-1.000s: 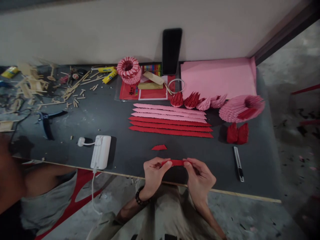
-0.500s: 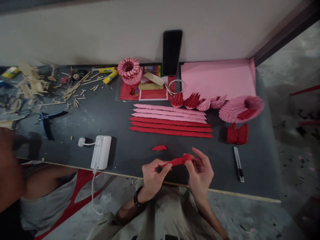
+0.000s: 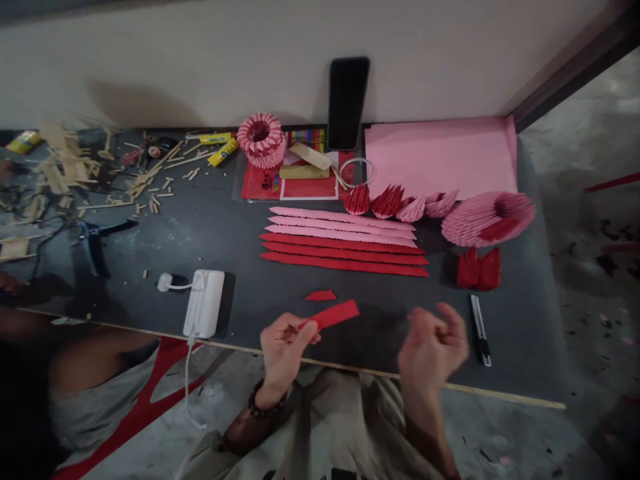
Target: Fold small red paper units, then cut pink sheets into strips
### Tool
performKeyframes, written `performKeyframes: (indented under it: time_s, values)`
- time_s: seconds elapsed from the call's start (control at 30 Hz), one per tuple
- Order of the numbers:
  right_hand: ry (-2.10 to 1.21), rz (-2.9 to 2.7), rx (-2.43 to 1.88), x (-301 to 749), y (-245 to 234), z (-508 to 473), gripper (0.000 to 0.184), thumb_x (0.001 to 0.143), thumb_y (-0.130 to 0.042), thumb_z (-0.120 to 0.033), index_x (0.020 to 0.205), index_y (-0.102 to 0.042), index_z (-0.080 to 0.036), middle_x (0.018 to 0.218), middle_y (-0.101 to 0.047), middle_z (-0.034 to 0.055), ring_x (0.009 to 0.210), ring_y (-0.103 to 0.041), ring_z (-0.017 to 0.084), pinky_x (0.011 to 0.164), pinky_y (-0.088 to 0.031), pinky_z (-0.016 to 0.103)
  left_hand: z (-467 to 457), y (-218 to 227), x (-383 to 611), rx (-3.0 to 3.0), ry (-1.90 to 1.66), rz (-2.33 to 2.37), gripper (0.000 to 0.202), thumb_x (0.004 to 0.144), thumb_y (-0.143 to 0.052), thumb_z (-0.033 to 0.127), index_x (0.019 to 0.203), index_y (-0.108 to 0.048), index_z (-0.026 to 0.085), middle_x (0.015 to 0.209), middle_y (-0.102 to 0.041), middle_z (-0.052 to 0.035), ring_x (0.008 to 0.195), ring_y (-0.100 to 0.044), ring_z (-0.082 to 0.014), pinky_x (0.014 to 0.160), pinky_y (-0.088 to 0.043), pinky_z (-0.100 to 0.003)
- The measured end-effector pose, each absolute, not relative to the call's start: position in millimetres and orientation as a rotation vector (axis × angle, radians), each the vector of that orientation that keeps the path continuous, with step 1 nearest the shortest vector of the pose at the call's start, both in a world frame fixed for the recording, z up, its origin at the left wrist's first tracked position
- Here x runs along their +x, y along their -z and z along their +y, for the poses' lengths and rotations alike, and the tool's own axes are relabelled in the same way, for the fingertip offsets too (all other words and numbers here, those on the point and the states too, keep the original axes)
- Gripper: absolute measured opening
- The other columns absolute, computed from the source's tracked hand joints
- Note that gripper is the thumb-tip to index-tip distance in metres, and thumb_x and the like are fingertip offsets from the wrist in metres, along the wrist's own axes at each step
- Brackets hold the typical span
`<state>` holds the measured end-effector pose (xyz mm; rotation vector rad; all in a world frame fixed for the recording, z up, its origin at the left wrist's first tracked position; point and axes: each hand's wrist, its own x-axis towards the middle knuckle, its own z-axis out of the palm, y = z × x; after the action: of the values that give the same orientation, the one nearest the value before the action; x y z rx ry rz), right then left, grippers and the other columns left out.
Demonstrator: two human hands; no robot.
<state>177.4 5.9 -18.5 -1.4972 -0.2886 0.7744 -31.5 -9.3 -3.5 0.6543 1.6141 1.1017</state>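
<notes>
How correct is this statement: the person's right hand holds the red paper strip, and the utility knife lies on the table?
One thing is wrong: the head view shows the left hand holding the red paper strip. The utility knife does lie on the table.

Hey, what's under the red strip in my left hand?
Fingers of your left hand curl under one end of the red strip; dark tabletop shows around the free end. Whatever lies directly beneath the strip is hidden.
</notes>
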Motion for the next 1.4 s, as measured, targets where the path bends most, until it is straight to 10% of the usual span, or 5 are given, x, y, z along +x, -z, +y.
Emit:
performKeyframes:
  time_s: [0.23, 0.57, 0.73, 0.9, 1.4]
  values:
    - [-1.423, -0.755, -1.413, 134.7, 21.0, -17.9, 0.022, 0.083, -0.082, -0.039, 0.073, -0.075, -0.021, 0.061, -0.073, -0.0007, 0.053, -0.065, 0.014, 0.052, -0.054, 0.025, -7.3, -0.4, -27.1, 0.599, -1.033, 1.452, 0.031, 0.072, -0.096, 0.039, 0.071, -0.075, 0.016, 0.063, -0.079, -0.0035, 0.054, -0.074, -0.0172, 0.055, -0.063, -0.026]
    - [-1.434, -0.653, -1.462, 128.9, 29.5, -27.4, 0.022, 0.081, -0.087, -0.042, 0.080, -0.080, -0.020, 0.069, -0.077, 0.0012, 0.060, -0.071, 0.016, 0.062, -0.061, 0.027, -3.9, 0.4, -41.2, 0.788, -0.830, 1.456, 0.025, 0.077, -0.092, 0.040, 0.089, -0.086, 0.018, 0.074, -0.083, -0.0060, 0.063, -0.076, -0.0172, 0.064, -0.062, -0.025]
    - [-1.457, -0.591, -1.434, 126.2, 28.9, -27.1, 0.028, 0.080, -0.085, -0.047, 0.075, -0.075, -0.021, 0.060, -0.070, -0.0015, 0.049, -0.064, 0.014, 0.051, -0.056, 0.026, 8.5, 3.9, -61.9, 1.094, -0.835, 1.233, 0.076, 0.059, -0.104, 0.035, 0.131, -0.080, 0.033, 0.083, -0.085, -0.0027, 0.080, -0.079, -0.0232, 0.087, -0.064, -0.034]
    - [-1.485, -0.613, -1.429, 125.3, 28.6, -28.4, 0.029, 0.079, -0.085, -0.049, 0.077, -0.076, -0.022, 0.062, -0.070, -0.0017, 0.049, -0.063, 0.014, 0.051, -0.055, 0.027, 27.0, 3.6, -64.2, 1.323, -0.815, 1.015, 0.013, 0.091, -0.079, 0.029, 0.095, -0.090, 0.035, 0.090, -0.085, -0.0082, 0.086, -0.079, -0.0225, 0.084, -0.062, -0.034]
    - [-1.371, -1.028, -1.473, 140.0, 14.5, -22.1, 0.019, 0.086, -0.082, -0.036, 0.075, -0.083, -0.021, 0.066, -0.077, 0.0010, 0.055, -0.063, 0.013, 0.055, -0.048, 0.022, 13.1, -0.3, -34.2, 0.869, -0.855, 1.329, 0.024, 0.075, -0.093, 0.035, 0.078, -0.079, 0.015, 0.078, -0.083, -0.0065, 0.070, -0.075, -0.0168, 0.070, -0.061, -0.025]
